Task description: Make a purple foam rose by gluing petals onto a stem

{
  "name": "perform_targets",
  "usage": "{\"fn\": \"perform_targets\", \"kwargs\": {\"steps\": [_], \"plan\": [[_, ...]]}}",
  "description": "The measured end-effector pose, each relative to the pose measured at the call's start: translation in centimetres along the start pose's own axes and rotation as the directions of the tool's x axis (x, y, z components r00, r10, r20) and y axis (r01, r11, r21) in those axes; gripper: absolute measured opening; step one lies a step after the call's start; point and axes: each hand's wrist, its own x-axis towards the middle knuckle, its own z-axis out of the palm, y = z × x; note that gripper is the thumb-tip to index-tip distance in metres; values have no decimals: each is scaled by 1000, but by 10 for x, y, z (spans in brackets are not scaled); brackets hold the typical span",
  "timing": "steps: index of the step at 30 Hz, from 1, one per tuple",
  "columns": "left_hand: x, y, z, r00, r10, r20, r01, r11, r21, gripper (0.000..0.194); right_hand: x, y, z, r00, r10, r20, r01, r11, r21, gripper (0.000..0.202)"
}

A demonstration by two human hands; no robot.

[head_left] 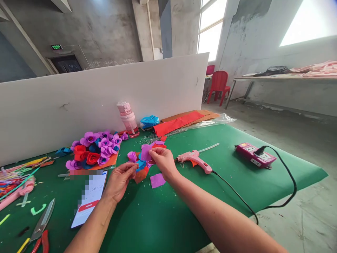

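Note:
My right hand (163,162) is closed, with its thumb and fingers pinching a flat purple paper piece (145,152). To its left, my left hand (121,178) is also pinched shut, its fingertips against a small heap of cut pieces. Whatever lies between those fingertips is too small to make out. Blue (141,165) and brown-orange pieces (141,175) show in the heap, partly hidden by the hands. A separate purple square (157,180) lies flat on the green tabletop just below. Right of my right hand rests a pink glue gun (196,160) with a clear glue stick in its back.
Purple, red and blue handmade flowers (96,149) are bunched at left. A phone (91,200), scissors (43,221) and a pink bottle (128,119) stand or lie around. A pink power strip (255,155) sits right, its black cord running off the table edge. Red sheets (179,123) lie behind.

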Motion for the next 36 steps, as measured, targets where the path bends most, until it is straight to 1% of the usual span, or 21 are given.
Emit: {"fn": "perform_targets", "kwargs": {"steps": [5,10,14,16,21,28,32,36], "plan": [[-3,-1,5,993,-113,37,116,991,-67,26,0,6,1,1000,-15,21,17,998,-64,17],[-2,-4,7,988,-141,57,144,987,-65,25,-2,8,0,992,-126,20,127,965,-229,20],[-2,-5,7,987,-149,62,153,987,-57,24,-6,8,1,984,-168,59,178,934,-311,20],[-3,-5,7,988,-146,59,149,988,-46,24,-7,8,2,983,-172,70,185,932,-313,19],[-5,-4,11,991,-123,44,124,992,-27,24,-7,9,3,981,-186,48,191,933,-304,19],[-6,-4,14,995,-100,-7,100,995,-6,28,-9,10,6,986,-159,55,168,951,-259,16],[-8,-3,15,996,-94,-7,94,995,15,28,-9,11,5,985,-156,77,171,956,-238,18],[-11,-1,16,995,-97,1,97,995,7,27,-7,12,4,988,-144,62,155,965,-213,19]]}}
